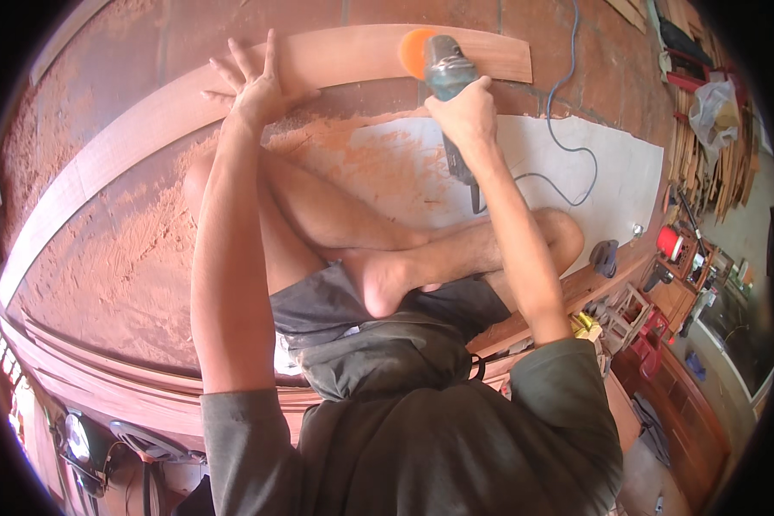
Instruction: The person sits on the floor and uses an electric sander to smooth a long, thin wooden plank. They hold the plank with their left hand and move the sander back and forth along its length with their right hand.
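A long wooden plank [353, 53] lies across the floor in front of my crossed legs, its left part curving toward the lower left of the fisheye picture. My left hand [258, 90] presses on it, palm down with fingers spread. In my right hand [466, 112] is an angle grinder [450, 70], gripped round its body. Its orange disc [415, 53] rests on or just over the plank, near the right end; I cannot tell whether it touches. The grinder's dark rear end points back toward my legs, and its cord runs off to the right.
Reddish sawdust [138, 232] covers the tiled floor and part of a white sheet [611, 163]. The blue cord [568, 77] loops over the sheet at right. Stacked boards [103, 370] lie at lower left. Wood strips [731, 172], a plastic bag [714, 112] and tools crowd the right side.
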Action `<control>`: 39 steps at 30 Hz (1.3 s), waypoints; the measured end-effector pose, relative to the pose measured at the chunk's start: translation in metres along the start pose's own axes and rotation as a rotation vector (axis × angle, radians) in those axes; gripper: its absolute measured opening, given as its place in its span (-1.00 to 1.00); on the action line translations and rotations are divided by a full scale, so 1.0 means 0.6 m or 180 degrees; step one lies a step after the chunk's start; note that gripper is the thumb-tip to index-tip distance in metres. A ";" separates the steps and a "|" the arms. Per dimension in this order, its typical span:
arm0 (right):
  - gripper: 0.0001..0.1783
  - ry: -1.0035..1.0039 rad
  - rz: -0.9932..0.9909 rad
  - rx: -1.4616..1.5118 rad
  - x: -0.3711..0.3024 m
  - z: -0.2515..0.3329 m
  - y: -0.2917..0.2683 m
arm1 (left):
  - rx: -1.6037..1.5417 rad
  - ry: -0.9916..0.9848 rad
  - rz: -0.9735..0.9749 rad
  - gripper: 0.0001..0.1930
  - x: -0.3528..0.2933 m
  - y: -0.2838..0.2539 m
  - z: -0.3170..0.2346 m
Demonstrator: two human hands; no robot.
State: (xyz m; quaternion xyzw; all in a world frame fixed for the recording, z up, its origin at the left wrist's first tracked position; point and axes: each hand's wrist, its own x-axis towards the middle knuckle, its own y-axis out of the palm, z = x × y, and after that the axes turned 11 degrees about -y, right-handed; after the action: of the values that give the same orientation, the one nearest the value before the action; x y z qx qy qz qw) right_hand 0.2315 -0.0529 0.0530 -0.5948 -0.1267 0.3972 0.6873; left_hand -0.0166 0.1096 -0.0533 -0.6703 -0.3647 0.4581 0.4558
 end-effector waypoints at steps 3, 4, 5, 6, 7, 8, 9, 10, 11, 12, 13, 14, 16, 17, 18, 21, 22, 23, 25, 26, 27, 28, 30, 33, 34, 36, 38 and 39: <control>-0.21 -0.0324 -0.0204 -0.0124 0.003 -0.002 0.008 | 0.0084 -0.0205 0.0410 0.33 0.001 -0.024 -0.011; -0.22 -0.0293 -0.0211 -0.0144 0.012 -0.002 0.001 | 0.0061 -0.0202 0.0394 0.33 -0.001 -0.024 -0.010; -0.21 -0.0257 -0.0210 -0.0092 0.023 -0.005 -0.007 | 0.0038 -0.0201 0.0378 0.33 -0.001 -0.024 -0.009; -0.21 -0.0224 -0.0214 -0.0040 0.037 -0.005 -0.017 | 0.0013 -0.0199 0.0356 0.33 0.002 -0.022 -0.008; -0.21 -0.0193 -0.0219 0.0013 0.042 -0.004 -0.022 | -0.0051 -0.0108 0.0171 0.34 0.003 -0.012 -0.002; -0.19 -0.0194 -0.0235 -0.0038 0.039 0.000 -0.019 | -0.0115 -0.0017 -0.0014 0.36 0.002 0.004 0.006; -0.19 -0.0231 -0.0207 -0.0051 0.030 0.004 -0.009 | -0.0187 0.0081 -0.0212 0.37 0.008 0.014 0.008; -0.19 -0.0271 -0.0189 -0.0071 0.013 0.008 0.005 | -0.0181 0.0066 -0.0159 0.37 0.009 0.010 0.004; -0.19 -0.0310 -0.0171 -0.0091 -0.002 0.012 0.014 | -0.0174 0.0051 -0.0105 0.36 0.007 0.006 0.001; -0.20 -0.0248 0.0033 0.0073 -0.022 0.022 0.015 | -0.0151 0.0028 -0.0033 0.36 -0.001 0.003 0.001; -0.19 -0.0311 -0.0032 0.0008 -0.018 0.024 0.014 | -0.0115 -0.0003 -0.0006 0.36 0.001 -0.002 -0.003; -0.19 -0.0374 -0.0097 -0.0057 -0.009 0.026 0.012 | -0.0078 -0.0034 0.0022 0.36 0.006 -0.008 -0.006; -0.18 -0.0322 -0.0093 -0.0087 0.010 0.033 -0.004 | -0.0066 -0.0045 0.0002 0.35 0.000 -0.004 0.002; -0.16 -0.0271 -0.0074 -0.0044 0.023 0.028 -0.008 | -0.0102 -0.0015 -0.0073 0.35 0.000 0.000 0.007; -0.13 -0.0204 -0.0087 -0.0008 0.039 0.020 -0.018 | -0.0154 0.0045 -0.0159 0.35 0.002 -0.004 0.002; -0.13 -0.0193 -0.0141 -0.0055 0.036 0.014 -0.012 | -0.0206 -0.0144 0.0291 0.31 0.000 -0.019 -0.015; -0.16 -0.0249 -0.0132 -0.0021 0.018 0.019 0.000 | -0.0239 -0.0152 0.0293 0.30 0.000 -0.022 -0.012; -0.18 -0.0303 -0.0123 0.0012 0.002 0.024 0.009 | -0.0273 -0.0158 0.0295 0.30 -0.001 -0.024 -0.011; -0.19 -0.0362 -0.0080 0.0071 -0.015 0.025 0.019 | -0.0218 -0.0168 0.0313 0.30 -0.004 -0.022 -0.010; -0.19 -0.0425 -0.0134 0.0012 -0.011 0.025 0.019 | -0.0132 -0.0178 0.0305 0.30 0.000 -0.022 -0.012; -0.18 -0.0483 -0.0167 -0.0046 -0.011 0.025 0.021 | -0.0038 -0.0196 0.0315 0.30 -0.002 -0.022 -0.012; -0.17 -0.0376 -0.0100 -0.0097 0.000 0.037 0.004 | -0.0042 -0.0202 0.0324 0.31 -0.004 -0.024 -0.009; -0.17 -0.0262 -0.0145 -0.0085 0.030 0.033 -0.014 | -0.0071 -0.0188 0.0317 0.31 0.000 -0.030 -0.009; -0.20 -0.0187 -0.0197 -0.0049 0.040 0.026 -0.014 | 0.0001 -0.0161 0.0317 0.33 -0.001 -0.020 -0.011; -0.20 -0.0195 -0.0156 -0.0064 0.029 0.036 -0.008 | -0.0074 -0.0153 0.0320 0.33 -0.001 -0.019 -0.011; -0.24 -0.0292 -0.0133 -0.0070 0.008 0.034 0.017 | -0.0229 -0.0120 0.0329 0.33 -0.001 -0.020 -0.012; -0.25 -0.0336 0.0119 0.0171 -0.031 0.045 0.019 | -0.0151 -0.0142 0.0358 0.34 -0.002 -0.024 -0.009; -0.25 -0.0347 0.0248 0.0291 -0.046 0.046 0.019 | -0.0111 -0.0146 0.0382 0.35 -0.006 -0.021 -0.007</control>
State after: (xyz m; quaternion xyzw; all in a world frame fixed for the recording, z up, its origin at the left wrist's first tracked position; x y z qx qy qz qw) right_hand 0.1912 -0.0527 0.0578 -0.5448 -0.1225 0.4608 0.6898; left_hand -0.0144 0.1095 -0.0394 -0.6881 -0.3421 0.4934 0.4074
